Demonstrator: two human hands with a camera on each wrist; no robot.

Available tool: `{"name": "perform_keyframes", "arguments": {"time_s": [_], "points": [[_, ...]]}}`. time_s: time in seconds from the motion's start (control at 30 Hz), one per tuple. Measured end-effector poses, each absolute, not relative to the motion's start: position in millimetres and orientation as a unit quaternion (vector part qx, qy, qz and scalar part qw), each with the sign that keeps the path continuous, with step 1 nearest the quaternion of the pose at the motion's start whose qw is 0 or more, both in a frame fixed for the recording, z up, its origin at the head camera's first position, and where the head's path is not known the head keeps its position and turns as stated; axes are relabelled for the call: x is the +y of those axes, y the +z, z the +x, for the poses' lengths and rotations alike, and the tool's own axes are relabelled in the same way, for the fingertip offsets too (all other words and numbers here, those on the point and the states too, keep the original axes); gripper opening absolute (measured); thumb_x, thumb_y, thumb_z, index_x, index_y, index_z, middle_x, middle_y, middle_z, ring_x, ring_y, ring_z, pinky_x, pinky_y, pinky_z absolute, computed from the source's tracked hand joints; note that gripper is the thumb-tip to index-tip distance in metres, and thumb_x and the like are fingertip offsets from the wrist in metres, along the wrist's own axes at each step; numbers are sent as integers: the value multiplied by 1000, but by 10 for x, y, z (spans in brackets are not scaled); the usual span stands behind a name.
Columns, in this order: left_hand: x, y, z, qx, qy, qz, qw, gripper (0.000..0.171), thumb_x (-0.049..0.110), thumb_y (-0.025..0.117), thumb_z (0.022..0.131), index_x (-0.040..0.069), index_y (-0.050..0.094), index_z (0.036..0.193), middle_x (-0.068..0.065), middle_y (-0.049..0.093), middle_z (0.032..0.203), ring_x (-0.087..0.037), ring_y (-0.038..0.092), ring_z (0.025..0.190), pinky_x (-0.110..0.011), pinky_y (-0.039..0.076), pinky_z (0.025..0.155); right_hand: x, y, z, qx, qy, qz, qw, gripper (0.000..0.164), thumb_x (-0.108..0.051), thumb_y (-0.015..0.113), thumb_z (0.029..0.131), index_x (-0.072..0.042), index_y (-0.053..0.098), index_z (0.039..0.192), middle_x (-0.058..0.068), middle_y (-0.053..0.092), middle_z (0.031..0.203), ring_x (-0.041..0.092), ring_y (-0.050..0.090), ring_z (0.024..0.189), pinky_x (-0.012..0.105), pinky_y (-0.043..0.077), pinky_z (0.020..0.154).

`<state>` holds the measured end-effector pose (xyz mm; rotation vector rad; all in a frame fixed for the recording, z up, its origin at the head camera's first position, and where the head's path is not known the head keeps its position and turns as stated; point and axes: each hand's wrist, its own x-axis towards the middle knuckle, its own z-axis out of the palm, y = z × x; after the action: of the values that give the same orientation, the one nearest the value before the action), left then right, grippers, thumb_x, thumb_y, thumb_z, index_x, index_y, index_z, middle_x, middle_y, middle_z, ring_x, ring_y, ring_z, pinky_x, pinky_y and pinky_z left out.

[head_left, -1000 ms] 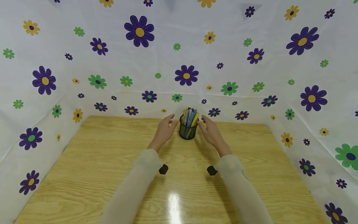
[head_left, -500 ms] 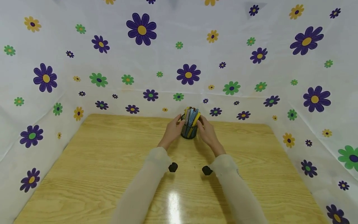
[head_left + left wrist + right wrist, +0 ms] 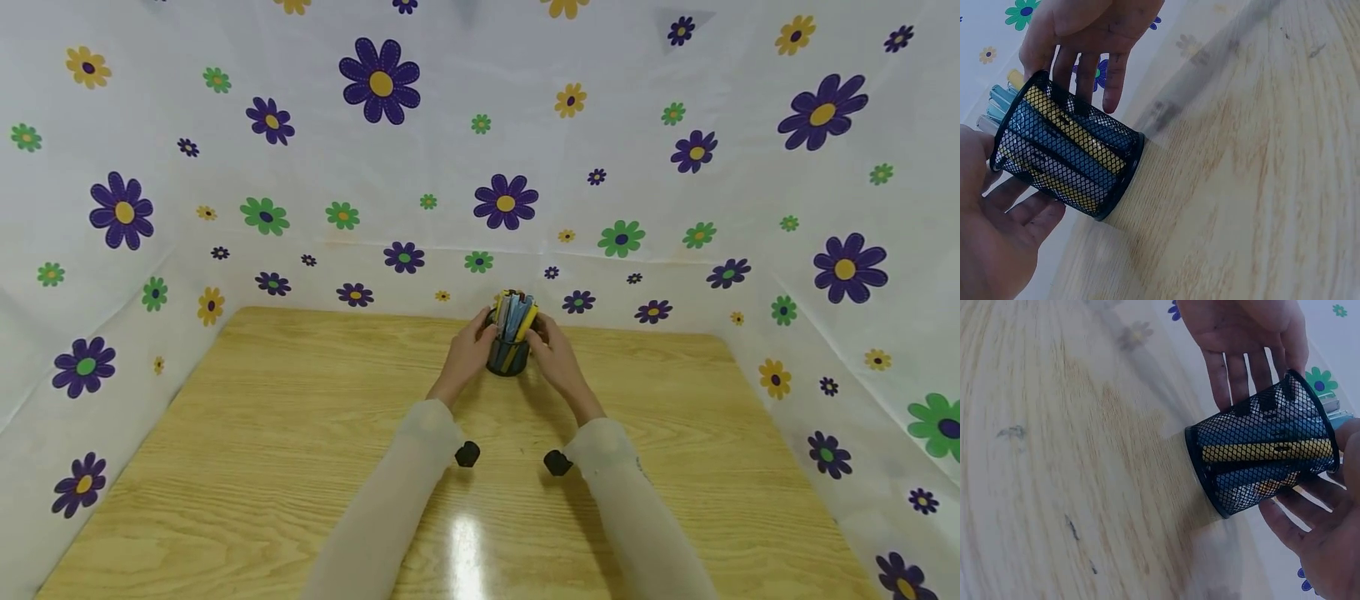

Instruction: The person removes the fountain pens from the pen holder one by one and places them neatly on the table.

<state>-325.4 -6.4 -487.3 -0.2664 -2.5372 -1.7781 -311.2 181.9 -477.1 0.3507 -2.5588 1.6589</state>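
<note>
A black wire-mesh pen holder (image 3: pixel 507 362) stands upright near the back of the table, its base right at the tabletop. Blue, yellow and grey pens (image 3: pixel 516 315) stick out of its top and show through the mesh in both wrist views. My left hand (image 3: pixel 463 358) grips the holder from the left, thumb near the rim and fingers along the far side. From the right, my right hand (image 3: pixel 558 360) holds it the same way. In the left wrist view the mesh wall (image 3: pixel 1072 147) sits between both hands.
The wooden table (image 3: pixel 300 417) reaches back to a white cloth wall (image 3: pixel 420 150) printed with flowers, which also encloses both sides. Small black devices (image 3: pixel 467 454) jut inward from both wrist cuffs. A glare spot lies at the table's front.
Both hands have come inward from beside the pen holder and now hold it from its two sides. The holder itself has hardly moved.
</note>
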Motion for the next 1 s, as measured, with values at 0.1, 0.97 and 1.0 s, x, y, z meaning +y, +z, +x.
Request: {"name": "perform_keyframes", "arguments": {"time_s": [0.1, 0.97, 1.0], "points": [[-70, -4873, -3238, -816, -573, -73, 23, 54, 34, 48, 110, 12, 43, 159, -15, 52, 153, -33, 51, 138, -50, 41, 114, 1828, -4774, -3098, -816, 566, 114, 17, 54, -25, 44, 113, 0, 31, 158, 24, 45, 152, 37, 49, 133, 55, 49, 104], [-294, -4832, -2933, -820, -563, -101, -34, 54, 35, 48, 110, 18, 40, 161, -15, 49, 155, -35, 49, 139, -52, 42, 113, 1738, -4710, -2720, -763, 635, 110, -44, 50, -16, 42, 113, 2, 26, 157, 26, 39, 152, 40, 42, 138, 61, 39, 112], [-297, -4828, -2925, -821, -561, -102, -36, 54, 36, 47, 110, 18, 40, 161, -15, 49, 155, -35, 49, 140, -52, 42, 113, 1724, -4663, -2678, -764, 635, 110, -45, 49, -15, 41, 113, 3, 26, 156, 27, 39, 152, 40, 42, 138, 62, 39, 112]]}}
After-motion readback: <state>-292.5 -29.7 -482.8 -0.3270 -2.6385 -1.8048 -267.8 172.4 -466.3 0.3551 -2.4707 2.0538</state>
